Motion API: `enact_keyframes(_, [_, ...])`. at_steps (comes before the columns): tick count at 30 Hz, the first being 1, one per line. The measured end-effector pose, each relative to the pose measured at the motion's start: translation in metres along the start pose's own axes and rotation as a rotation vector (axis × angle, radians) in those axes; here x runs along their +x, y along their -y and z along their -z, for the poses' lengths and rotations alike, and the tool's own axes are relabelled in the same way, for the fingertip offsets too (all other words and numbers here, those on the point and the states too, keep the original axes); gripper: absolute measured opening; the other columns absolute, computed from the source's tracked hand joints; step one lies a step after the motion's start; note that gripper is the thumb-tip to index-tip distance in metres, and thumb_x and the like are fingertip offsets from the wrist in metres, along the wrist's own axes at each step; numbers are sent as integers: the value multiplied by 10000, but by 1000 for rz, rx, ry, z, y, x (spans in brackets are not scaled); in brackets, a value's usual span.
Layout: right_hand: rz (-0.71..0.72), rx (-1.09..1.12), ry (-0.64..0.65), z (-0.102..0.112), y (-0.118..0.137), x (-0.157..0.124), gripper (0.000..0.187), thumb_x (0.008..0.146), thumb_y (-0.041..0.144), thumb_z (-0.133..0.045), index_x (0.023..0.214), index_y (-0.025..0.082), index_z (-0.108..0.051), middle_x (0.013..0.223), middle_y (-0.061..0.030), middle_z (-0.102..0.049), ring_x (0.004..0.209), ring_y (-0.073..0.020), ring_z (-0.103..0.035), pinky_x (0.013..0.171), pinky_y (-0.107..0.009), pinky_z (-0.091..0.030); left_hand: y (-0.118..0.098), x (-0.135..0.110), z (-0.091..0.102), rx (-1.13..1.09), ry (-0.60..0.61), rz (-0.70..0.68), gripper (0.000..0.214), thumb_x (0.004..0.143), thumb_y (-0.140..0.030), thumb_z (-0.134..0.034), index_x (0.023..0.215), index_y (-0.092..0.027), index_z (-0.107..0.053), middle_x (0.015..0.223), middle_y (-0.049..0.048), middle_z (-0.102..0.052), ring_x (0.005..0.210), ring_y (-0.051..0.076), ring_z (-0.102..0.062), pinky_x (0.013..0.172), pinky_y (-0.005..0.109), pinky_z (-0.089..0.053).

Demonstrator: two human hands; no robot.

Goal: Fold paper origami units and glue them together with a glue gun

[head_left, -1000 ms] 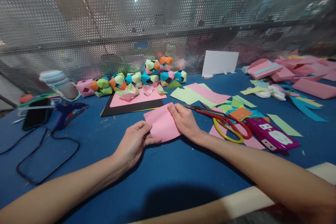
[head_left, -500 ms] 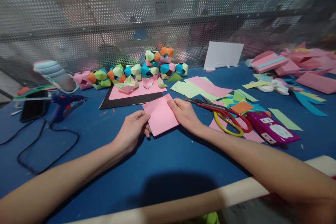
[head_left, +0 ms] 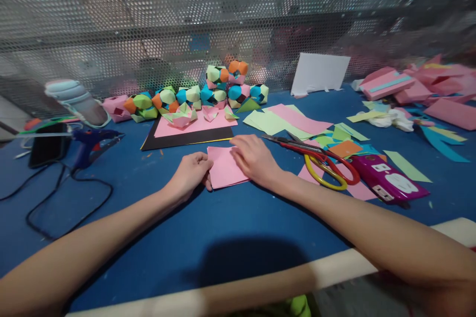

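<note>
Between my hands a pink paper square (head_left: 226, 168) lies low over the blue tabletop, more than one layer showing along its near edge. My left hand (head_left: 192, 172) pinches its left side between thumb and fingers. Curled over its right side is my right hand (head_left: 256, 161), fingers bent against the paper and partly hiding it. Just right of that hand are red-handled and yellow-handled scissors (head_left: 324, 171). Behind the square, a black sheet (head_left: 169, 142) carries a pink sheet (head_left: 163, 129) with small folded pink and green paper pieces (head_left: 181, 116).
Folded multicoloured paper balls (head_left: 189, 96) line the mesh panel. At left are a bottle (head_left: 76, 101), a phone (head_left: 48, 143) and a blue glue gun (head_left: 89, 143) with its cord. Paper scraps (head_left: 345, 148), a purple packet (head_left: 388, 181) and a pink paper heap (head_left: 431, 84) occupy the right.
The pink paper has gone from tilted and raised to lying flatter and squarer to the table. My right hand has moved from gripping its upper right corner to covering its right side.
</note>
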State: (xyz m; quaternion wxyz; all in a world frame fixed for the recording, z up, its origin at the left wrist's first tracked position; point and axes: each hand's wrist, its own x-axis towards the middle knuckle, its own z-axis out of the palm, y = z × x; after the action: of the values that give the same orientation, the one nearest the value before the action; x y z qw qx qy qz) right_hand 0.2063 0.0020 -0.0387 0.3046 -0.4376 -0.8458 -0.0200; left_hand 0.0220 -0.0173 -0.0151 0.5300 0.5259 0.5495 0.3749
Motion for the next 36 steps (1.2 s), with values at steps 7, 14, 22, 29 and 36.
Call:
enact_keyframes(7, [118, 44, 430, -5, 22, -2, 760, 920, 566, -309, 1439, 11, -281, 1514, -194, -239, 1415, -312, -181, 1147, -482, -155, 0, 8, 2, -27, 40, 65, 162, 703, -156, -591, 603, -171, -464, 395, -38, -521, 296, 108, -510, 326, 204, -452])
enact_keyframes(14, [72, 93, 500, -12, 18, 0, 794, 903, 617, -275, 1447, 39, -282, 1519, -193, -207, 1420, -319, -147, 1146, -500, -148, -7, 11, 7, 0, 119, 156, 173, 675, -155, -629, 662, -181, -458, 388, 5, -565, 324, 155, -556, 328, 228, -469])
enact_keyframes(22, [74, 59, 531, -10, 21, 1, 783, 909, 606, -258, 1450, 39, -275, 1525, -190, -198, 1423, -327, -126, 1144, -509, -128, -9, 11, 11, 224, 121, 87, 275, 711, -197, -630, 846, -215, -392, 392, -26, -561, 301, 178, -534, 322, 213, -371])
enact_keyframes(29, [81, 47, 534, -9, 21, 0, 784, 906, 612, -275, 1450, 47, -276, 1520, -195, -213, 1422, -324, -134, 1143, -500, -131, 6, 8, 14, 862, -74, -499, 164, 748, -196, -592, 904, -196, -545, 734, 44, -638, 719, 221, -639, 659, 308, -484])
enact_keyframes(36, [63, 75, 550, -2, 25, 3, 839, 894, 643, -273, 1435, 1, -286, 1517, -213, -202, 1420, -326, -136, 1153, -485, -134, 30, 10, 11, 930, 152, -833, 330, 882, -148, -401, 1204, -192, -459, 1254, 138, -537, 1176, 216, -513, 968, 395, -437])
